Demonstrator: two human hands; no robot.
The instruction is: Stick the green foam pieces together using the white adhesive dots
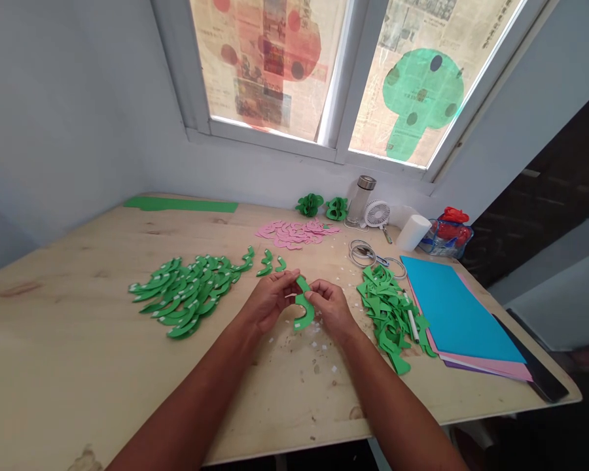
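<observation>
Between my hands is a curved green foam strip [304, 319], hook-shaped at its lower end, with small whitish squares on it. The fingers of my left hand [272, 297] pinch its upper end. My right hand [332, 306] grips the strip at its middle, thumb on top. Just beyond my left hand lie a few small curved green pieces [266, 261]. Left of them spreads a large pile of curved green pieces [191, 294] bearing white squares. Tiny white paper bits [315, 345] are scattered on the wooden table [285, 405] below my hands.
Right of my hands is a heap of green scraps [385, 307] with a white marker [413, 326]. Nearby are tape rings [362, 254] and blue sheets [464, 307]. Farther back stand pink cutouts [297, 233], green paper-like flowers [309, 205], a bottle [360, 199] and a fan [377, 214].
</observation>
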